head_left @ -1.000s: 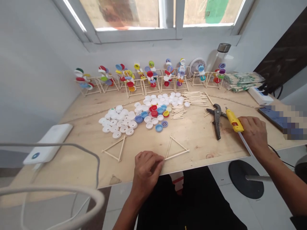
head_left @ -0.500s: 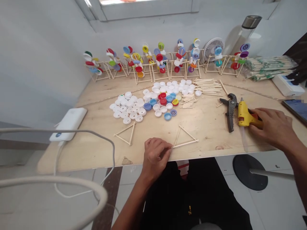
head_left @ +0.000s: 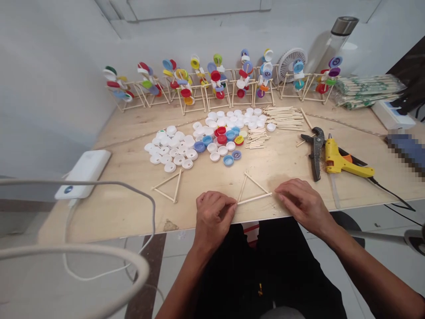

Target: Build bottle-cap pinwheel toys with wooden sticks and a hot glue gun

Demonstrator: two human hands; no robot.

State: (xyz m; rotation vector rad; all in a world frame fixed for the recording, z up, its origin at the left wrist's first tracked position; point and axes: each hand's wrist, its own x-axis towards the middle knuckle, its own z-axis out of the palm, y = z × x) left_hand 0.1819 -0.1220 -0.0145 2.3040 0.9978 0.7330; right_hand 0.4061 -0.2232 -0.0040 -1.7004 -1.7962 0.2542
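A triangle of thin wooden sticks (head_left: 255, 199) lies flat near the table's front edge. My left hand (head_left: 214, 217) pinches its left corner between thumb and fingertips. Close to the right corner is my right hand (head_left: 303, 204), thumb and fingers slightly apart, with nothing seen between them. To the left lies a second stick triangle (head_left: 178, 186), untouched. The yellow glue gun (head_left: 345, 165) rests on its side at the right, a clear glue stick under its nozzle. Beside it lies a black hand cutter (head_left: 317, 153).
White bottle caps (head_left: 172, 146) and coloured caps (head_left: 222, 139) cover the middle, near piles of sticks (head_left: 285, 118). Stick frames with cap wheels (head_left: 215, 88) line the back, with a small fan (head_left: 292, 64) and a bottle (head_left: 338, 42). A white power bank (head_left: 84, 173) with cable sits left.
My right hand has let go of the glue gun, leaving it on the table, and moved left to the triangle's right corner. My left hand keeps its pinch.
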